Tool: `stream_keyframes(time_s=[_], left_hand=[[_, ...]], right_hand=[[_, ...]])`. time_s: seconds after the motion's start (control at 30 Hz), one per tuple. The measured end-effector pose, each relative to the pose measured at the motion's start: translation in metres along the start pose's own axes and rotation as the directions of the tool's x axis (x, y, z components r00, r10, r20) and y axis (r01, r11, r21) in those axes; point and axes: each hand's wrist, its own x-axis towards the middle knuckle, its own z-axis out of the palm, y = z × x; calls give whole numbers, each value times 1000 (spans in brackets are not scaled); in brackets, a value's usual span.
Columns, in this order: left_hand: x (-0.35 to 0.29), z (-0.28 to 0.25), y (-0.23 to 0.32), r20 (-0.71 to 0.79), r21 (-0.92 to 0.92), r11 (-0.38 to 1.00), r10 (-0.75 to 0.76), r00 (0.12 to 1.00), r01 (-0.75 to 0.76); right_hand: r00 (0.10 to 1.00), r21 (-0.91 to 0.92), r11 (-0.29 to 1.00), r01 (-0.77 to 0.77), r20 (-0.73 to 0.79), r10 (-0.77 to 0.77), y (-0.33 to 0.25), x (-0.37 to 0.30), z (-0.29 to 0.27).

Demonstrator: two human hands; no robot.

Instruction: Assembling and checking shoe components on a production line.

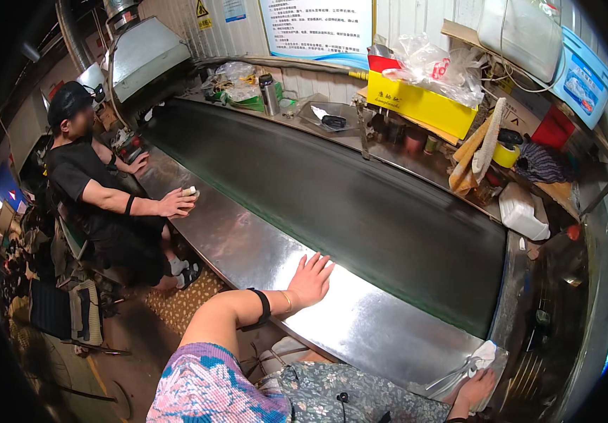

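My left hand point(309, 279) lies on the shiny metal ledge point(381, 307) with its fingers spread and nothing held. Beyond its fingertips runs a wide dark conveyor belt point(346, 204), blurred along its length. At the ledge's lower right end, my right hand point(477, 387) rests with fingers fairly straight, beside and partly over a crumpled clear plastic bag point(452, 375). A white crumpled piece point(485, 351) sits just above that hand. No firm grip shows there.
Further left, a co-worker point(82, 155) sits by the ledge, one hand holding a small pale object point(189, 191). Behind the belt stand a thermos point(269, 94), a yellow box point(420, 102) with plastic bags, and a white container point(523, 211). A metal hood point(149, 56) covers the far end.
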Motion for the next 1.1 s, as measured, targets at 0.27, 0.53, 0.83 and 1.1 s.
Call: stream_keyframes(time_s=[0.27, 0.53, 0.83, 1.1], left_hand=[[1, -4, -3, -11, 1, 1000, -14, 1000, 14], [4, -3, -4, 60, 34, 999, -28, 998, 26], [3, -3, -1, 50, 14, 999, -35, 998, 34], [2, -2, -2, 32, 7, 999, -32, 999, 32]], right_hand=[[996, 10, 998, -65, 58, 64, -7, 0, 5], [993, 0, 996, -86, 85, 86, -15, 2, -4], [991, 18, 993, -119, 69, 118, -11, 0, 1], [994, 11, 995, -101, 51, 100, -10, -1, 5]])
